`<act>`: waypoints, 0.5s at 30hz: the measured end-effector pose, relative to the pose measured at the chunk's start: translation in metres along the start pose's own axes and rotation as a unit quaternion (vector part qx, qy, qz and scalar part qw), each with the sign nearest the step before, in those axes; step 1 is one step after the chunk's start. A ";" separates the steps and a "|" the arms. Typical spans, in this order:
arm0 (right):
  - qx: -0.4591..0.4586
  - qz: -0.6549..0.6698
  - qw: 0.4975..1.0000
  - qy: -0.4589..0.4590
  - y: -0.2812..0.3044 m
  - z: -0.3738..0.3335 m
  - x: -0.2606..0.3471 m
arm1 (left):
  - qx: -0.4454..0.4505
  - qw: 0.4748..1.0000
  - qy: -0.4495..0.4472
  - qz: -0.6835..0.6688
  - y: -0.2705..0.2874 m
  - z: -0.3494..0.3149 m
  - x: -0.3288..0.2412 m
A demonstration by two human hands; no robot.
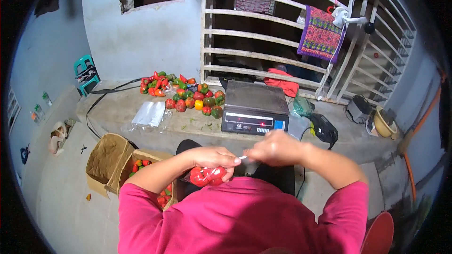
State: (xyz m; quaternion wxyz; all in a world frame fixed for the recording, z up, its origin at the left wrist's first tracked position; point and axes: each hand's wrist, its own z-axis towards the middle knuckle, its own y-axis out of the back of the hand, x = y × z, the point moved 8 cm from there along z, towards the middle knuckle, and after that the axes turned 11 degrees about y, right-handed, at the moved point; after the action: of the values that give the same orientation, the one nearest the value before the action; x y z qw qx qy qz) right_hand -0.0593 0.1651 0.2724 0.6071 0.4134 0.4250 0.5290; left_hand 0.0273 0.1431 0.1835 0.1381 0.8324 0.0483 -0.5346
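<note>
A clear plastic bag of red peppers (207,177) is in front of my chest. My left hand (214,158) is closed on it, with thumb and fingers pinching near its gathered neck. My right hand (278,148), slightly blurred, is closed at the white twisted end of the bag, just right of the left thumb. Beyond my hands on the concrete ledge stands a digital scale (256,99) with a bare dark platform and lit display. To its left lie loose red, green and yellow peppers (190,99) and a stack of clear plastic bags (149,114).
An open cardboard box (107,161) and another box with peppers (141,163) stand at my left. A black bag-like object (324,129), a yellowish bowl (385,122) and a red cloth (281,83) lie on the right. A dog (58,136) rests far left, near a teal chair (86,73).
</note>
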 end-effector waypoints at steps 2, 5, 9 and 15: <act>0.039 -0.013 0.999 -0.023 0.015 -0.008 -0.010 | -0.024 0.998 0.002 -0.049 0.005 -0.005 0.006; 0.063 -0.095 0.991 -0.064 0.051 -0.015 -0.018 | -0.086 0.993 -0.056 -0.057 0.019 -0.010 0.012; 0.085 -0.146 0.977 -0.129 0.077 -0.021 -0.043 | -0.206 0.974 -0.082 0.053 0.038 -0.005 0.000; 0.003 -0.289 0.931 -0.224 0.097 -0.008 -0.111 | -0.619 0.696 -0.101 0.351 0.057 0.009 -0.024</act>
State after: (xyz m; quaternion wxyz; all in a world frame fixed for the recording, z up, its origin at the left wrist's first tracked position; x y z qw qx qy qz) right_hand -0.1043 0.0644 0.3711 0.8120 0.3819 0.3807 0.2234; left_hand 0.0222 0.0872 0.2123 0.8034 0.4569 0.0586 -0.3773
